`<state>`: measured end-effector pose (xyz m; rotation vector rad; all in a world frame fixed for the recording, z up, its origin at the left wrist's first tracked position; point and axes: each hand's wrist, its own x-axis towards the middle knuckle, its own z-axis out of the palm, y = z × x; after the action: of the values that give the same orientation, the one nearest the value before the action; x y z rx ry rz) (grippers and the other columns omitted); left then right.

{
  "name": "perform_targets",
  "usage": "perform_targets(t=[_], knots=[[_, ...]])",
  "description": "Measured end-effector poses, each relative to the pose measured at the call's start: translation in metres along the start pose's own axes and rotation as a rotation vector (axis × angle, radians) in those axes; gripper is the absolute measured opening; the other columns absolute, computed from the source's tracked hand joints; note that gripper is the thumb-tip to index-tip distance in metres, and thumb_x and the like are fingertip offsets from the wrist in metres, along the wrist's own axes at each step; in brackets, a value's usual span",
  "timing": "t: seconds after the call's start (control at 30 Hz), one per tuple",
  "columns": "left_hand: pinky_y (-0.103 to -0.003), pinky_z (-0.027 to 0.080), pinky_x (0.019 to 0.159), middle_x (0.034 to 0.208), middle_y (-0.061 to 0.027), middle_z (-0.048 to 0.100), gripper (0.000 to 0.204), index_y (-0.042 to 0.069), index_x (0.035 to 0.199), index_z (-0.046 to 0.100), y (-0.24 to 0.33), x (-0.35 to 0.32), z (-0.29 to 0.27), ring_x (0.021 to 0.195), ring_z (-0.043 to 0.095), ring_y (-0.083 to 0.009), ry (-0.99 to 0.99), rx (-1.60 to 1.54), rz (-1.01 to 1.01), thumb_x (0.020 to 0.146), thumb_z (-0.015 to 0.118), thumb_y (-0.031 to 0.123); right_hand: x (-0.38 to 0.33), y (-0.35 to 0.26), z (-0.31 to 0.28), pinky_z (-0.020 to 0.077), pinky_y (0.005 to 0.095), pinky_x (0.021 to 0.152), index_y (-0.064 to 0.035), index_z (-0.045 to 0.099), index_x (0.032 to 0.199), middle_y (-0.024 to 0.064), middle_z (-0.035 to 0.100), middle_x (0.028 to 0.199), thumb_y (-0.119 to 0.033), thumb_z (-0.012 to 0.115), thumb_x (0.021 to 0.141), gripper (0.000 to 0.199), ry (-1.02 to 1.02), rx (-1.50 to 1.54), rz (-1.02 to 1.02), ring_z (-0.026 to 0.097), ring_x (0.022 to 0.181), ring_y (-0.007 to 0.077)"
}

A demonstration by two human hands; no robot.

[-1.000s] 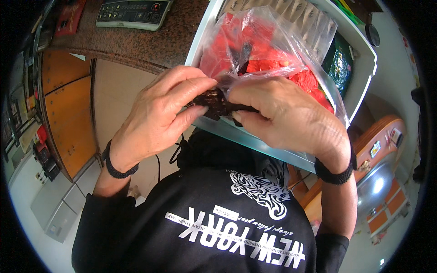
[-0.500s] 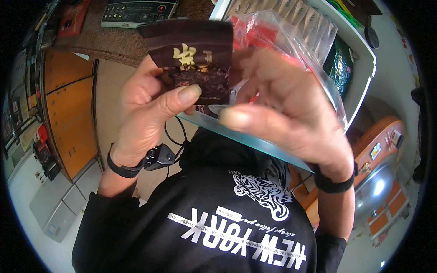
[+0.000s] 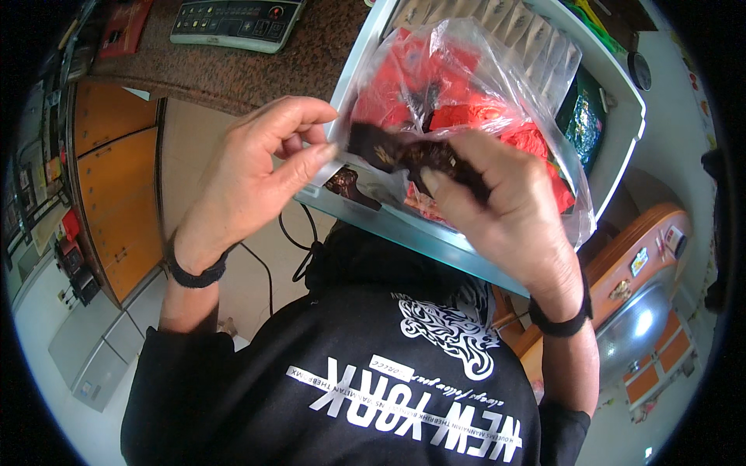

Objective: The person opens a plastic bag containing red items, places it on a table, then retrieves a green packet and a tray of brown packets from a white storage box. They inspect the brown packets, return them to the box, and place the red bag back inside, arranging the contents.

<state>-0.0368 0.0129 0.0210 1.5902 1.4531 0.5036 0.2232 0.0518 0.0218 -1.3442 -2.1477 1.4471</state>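
Orange cabinet doors [image 3: 116, 217] are standing at the far left, below a speckled granite countertop [image 3: 202, 81]. On this surface, a cooktop with a dark control panel [image 3: 237, 22] is lying near the top edge of the view.

The left hand [image 3: 268, 159], wearing a black wristband [image 3: 198, 272], is hovering just beside the left rim of a white-walled drawer [image 3: 364, 66]. Grip state: thumb and fingers are standing apart and are visibly holding nothing. A black cable [image 3: 284, 225] is hanging below this hand.

Inside the drawer's front left corner, a second brown packet [image 3: 353, 188] is lying flat. Above the drawer's front portion, the right hand [image 3: 497, 186] is gripping a dark brown packet [image 3: 381, 147]. Grip state: the thumb is pressing on the near face, and the packet's free end is pointing toward the left hand.

Behind it, a transparent plastic bag [image 3: 501, 81] is enclosing red packets [image 3: 454, 62]. Beige packets [image 3: 517, 27] are standing in a row behind the bag. A dark green packet [image 3: 583, 128] is resting against the right wall.
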Motion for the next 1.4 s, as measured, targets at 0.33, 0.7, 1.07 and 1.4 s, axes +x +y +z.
perform_targets(t=[0.33,0.7,1.07,1.4], knots=[[-0.042,0.056,0.067,0.088,-0.0137,0.07,0.04,0.009,0.131,0.059,-0.001,0.04,0.023,0.075,0.07,-0.0304,-0.27,0.628,0.315,0.091,0.061,0.007,0.001,0.016,0.035,0.0576,0.0407,0.071,0.0009,0.064,0.093,0.0182,0.068,0.088,-0.012,0.066,0.085,0.015,-0.315,-0.534,-0.108,0.07,0.08,0.0338],[-0.039,0.056,0.061,0.088,-0.0134,0.07,0.019,0.005,0.107,0.059,-0.003,0.057,0.022,0.076,0.071,-0.03,-0.151,0.577,0.392,0.089,0.066,0.009,0.021,0.023,0.04,0.0585,0.0409,0.071,0.0014,0.061,0.089,0.0175,0.069,0.08,-0.004,0.06,0.085,0.007,-0.531,-0.448,-0.213,0.072,0.08,0.0335],[-0.036,0.051,0.058,0.086,-0.013,0.068,0.021,0.005,0.112,0.061,-0.014,0.037,-0.001,0.069,0.068,-0.0283,-0.02,0.322,0.141,0.093,0.066,0.011,0.021,0.031,0.046,0.0593,0.0424,0.067,0.0028,0.057,0.096,0.0206,0.07,0.078,-0.004,0.053,0.088,0.011,-0.411,-0.321,-0.047,0.072,0.077,0.0362],[-0.034,0.05,0.059,0.082,-0.0128,0.066,0.017,0.003,0.107,0.062,-0.022,0.02,-0.003,0.07,0.068,-0.0273,-0.004,0.264,0.041,0.091,0.068,0.006,0.016,0.029,0.022,0.0551,0.0364,0.058,-0.0013,0.061,0.089,0.0125,0.068,0.069,-0.006,0.058,0.084,0.008,-0.457,-0.508,-0.173,0.072,0.067,0.0269]])
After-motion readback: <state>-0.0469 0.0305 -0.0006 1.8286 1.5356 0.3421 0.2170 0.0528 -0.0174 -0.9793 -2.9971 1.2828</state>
